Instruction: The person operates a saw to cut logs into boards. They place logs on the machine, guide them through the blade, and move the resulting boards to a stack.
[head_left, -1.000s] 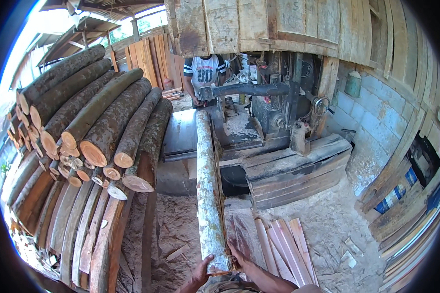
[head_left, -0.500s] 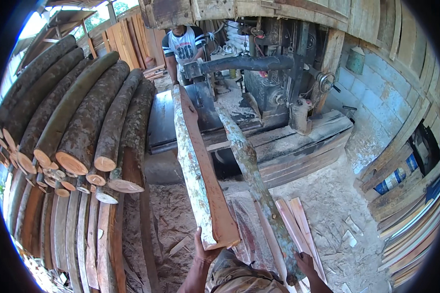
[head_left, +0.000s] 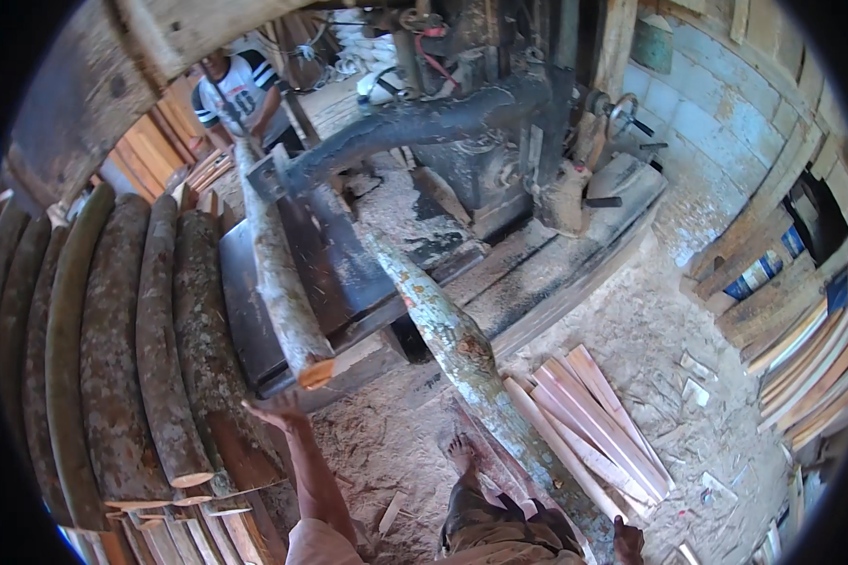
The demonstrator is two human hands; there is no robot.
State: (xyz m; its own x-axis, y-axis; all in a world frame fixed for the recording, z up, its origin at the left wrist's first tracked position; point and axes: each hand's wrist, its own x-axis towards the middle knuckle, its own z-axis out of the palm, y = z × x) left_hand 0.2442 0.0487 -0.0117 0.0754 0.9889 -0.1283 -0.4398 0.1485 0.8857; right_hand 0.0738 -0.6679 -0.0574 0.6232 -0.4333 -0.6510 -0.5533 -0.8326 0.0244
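My left hand [head_left: 278, 411] is off the wood, fingers spread, just short of the near end of a sawn log [head_left: 285, 282]. That log lies on the dark metal saw table [head_left: 245, 301], its far end close to a co-worker. At the lower right my right hand [head_left: 628, 541] grips the near end of a bark-covered slab [head_left: 462, 353]. The slab slants away from me, its far tip resting by the sawing machine [head_left: 443, 118]. Whether the slab's underside is sawn flat is hidden.
Behind the table stands a co-worker [head_left: 240, 94]. Stacked logs [head_left: 113, 348] crowd the left side. Sawn strips [head_left: 603, 424] lie on the sawdust-covered floor right of the slab, and more boards [head_left: 810, 377] are piled at the far right. A dark curved machine arm [head_left: 405, 127] spans the table.
The log has slid away from me onto the saw table, and my left hand has let go of it. My right hand keeps hold of the slab. The view has swung and moved closer.
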